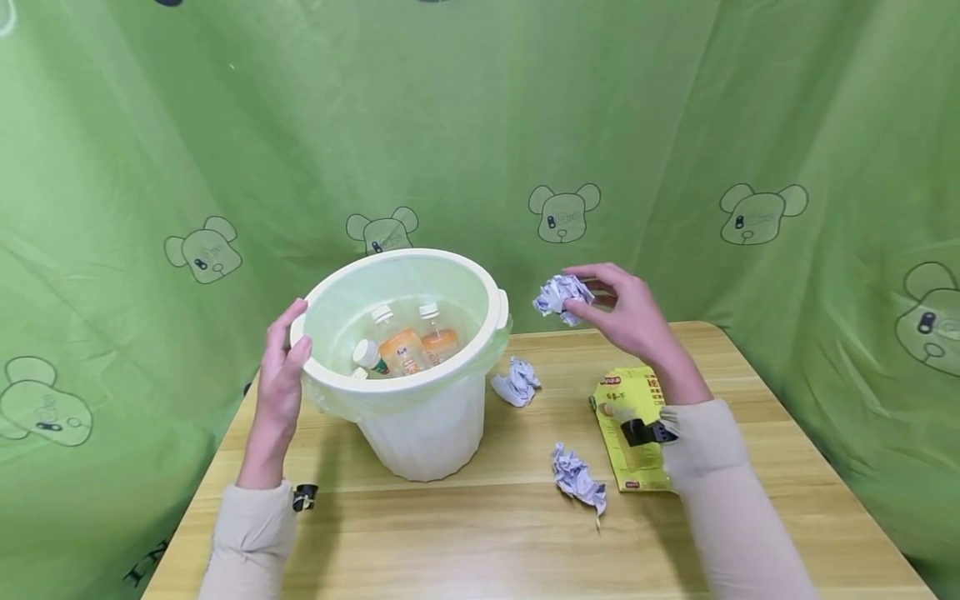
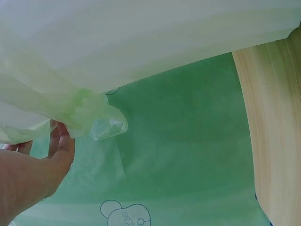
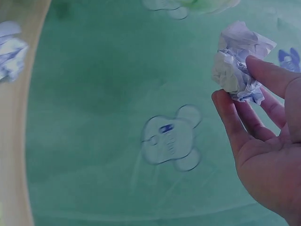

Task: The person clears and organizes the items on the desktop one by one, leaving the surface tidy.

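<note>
A white trash bin (image 1: 427, 433) with a pale green liner bag (image 2: 84, 101) folded over its rim stands on the table. Several plastic bottles (image 1: 405, 352) with white caps lie inside it. My left hand (image 1: 281, 371) grips the bin's rim at the left side, thumb at the edge. In the left wrist view its fingers (image 2: 63, 143) are at the liner's fold. Up in the air right of the bin, my right hand (image 1: 626, 310) pinches a crumpled paper ball (image 3: 237, 63) between thumb and fingers.
On the wooden table (image 1: 450, 542), one crumpled paper (image 1: 516, 382) lies beside the bin and another (image 1: 577, 481) lies nearer the front. A flat yellow package (image 1: 630, 454) sits under the right forearm. A green curtain (image 1: 465, 125) with bear drawings hangs behind.
</note>
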### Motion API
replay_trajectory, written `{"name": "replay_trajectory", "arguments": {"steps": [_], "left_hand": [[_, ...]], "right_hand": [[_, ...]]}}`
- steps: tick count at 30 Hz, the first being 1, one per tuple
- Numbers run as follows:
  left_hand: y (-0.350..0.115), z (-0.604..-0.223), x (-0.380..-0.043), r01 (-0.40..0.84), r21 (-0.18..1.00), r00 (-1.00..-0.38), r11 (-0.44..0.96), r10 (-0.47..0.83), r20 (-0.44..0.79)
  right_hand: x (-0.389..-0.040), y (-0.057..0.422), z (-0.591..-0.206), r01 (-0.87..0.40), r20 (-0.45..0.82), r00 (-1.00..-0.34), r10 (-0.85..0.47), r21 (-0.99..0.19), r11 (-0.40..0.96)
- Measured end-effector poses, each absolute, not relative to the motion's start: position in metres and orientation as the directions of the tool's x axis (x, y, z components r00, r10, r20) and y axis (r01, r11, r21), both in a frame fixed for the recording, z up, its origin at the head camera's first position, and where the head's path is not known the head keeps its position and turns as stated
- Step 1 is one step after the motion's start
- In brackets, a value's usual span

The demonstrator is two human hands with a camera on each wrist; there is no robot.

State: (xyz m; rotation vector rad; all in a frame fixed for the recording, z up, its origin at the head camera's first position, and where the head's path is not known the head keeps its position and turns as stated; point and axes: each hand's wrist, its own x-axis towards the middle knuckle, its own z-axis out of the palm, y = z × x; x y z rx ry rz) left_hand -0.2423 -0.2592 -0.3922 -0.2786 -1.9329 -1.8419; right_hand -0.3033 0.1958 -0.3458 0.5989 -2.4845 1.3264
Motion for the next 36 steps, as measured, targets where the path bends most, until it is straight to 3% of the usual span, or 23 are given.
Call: {"name": "replay_trajectory", "arguments": {"steps": [13, 26, 36], "left_hand": [[-0.259, -0.391, -0.242, 0.437, 0.894, -0.877, 0.102, -0.17, 0.449], [-0.257, -0.39, -0.243, 0.452, 0.887, -0.87, 0.095, -0.171, 0.462], [-0.256, -0.391, -0.244, 0.449, 0.888, -0.873, 0.096, -0.163, 0.459]], "right_hand": [[-0.301, 0.135, -0.302, -0.565, 0.463, -0.823, -0.329, -0.731, 0.383], [-0.301, 0.088, -0.292, -0.637, 0.49, -0.765, -0.418, -0.676, 0.371], [-0.3, 0.071, -0.291, -0.638, 0.478, -0.762, -0.436, -0.669, 0.382]]}}
